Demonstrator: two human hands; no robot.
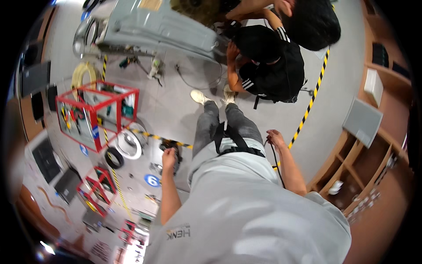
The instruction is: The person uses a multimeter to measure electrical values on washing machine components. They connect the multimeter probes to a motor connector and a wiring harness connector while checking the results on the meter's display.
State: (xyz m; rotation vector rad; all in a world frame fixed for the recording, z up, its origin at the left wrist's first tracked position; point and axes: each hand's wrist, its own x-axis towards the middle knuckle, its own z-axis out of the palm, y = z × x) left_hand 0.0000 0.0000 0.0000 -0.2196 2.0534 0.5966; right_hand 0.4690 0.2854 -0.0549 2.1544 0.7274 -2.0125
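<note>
My right hand (276,138) is at my right side, its fingers bent round a thin black cable (275,157) that hangs down along my forearm. On the other side my left hand (168,158) hangs with its fingers curled in; whether anything is inside them is hidden. Beneath it, on the floor, a dark motor-like part (176,155) shows partly behind the hand. Ahead of my feet stands a large grey metal appliance casing (162,27). A crouching person in black (279,72) has a hand at its right end, and a second person (314,22) leans in beside them.
To my left stands a red-framed tool cart (96,108) with tools; a white ring (128,144) and a black ring (114,157) lie near it. A dark cord (189,81) and hand tools (154,70) are on the floor ahead. Wooden shelving (351,169) lines the right.
</note>
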